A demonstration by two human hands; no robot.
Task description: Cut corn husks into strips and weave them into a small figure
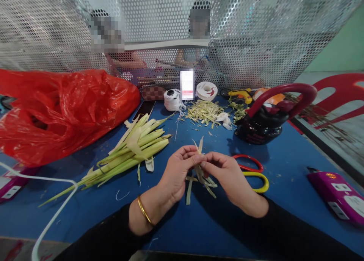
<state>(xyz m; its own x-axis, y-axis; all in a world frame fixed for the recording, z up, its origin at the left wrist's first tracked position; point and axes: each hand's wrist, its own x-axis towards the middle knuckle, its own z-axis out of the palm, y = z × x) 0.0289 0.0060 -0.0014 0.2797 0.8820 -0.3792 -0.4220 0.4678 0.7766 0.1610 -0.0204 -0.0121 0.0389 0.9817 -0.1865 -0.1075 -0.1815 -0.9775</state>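
Pale husk strips [201, 177] pinched by left hand [178, 170] and right hand [230, 175] above blue table [170, 230]
Both hands are closed on the strips; a folding or tying step is judged in hand, a firm, fine pinch seemingly called for; contents of red bag [65, 109] and dark pot [260, 129] cannot be made out

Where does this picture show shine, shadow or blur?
In the head view, glare streaks the red bag and glints on the black jug; also in the head view, shadow darkens the table below the right hand, and blocky blurring covers two faces.
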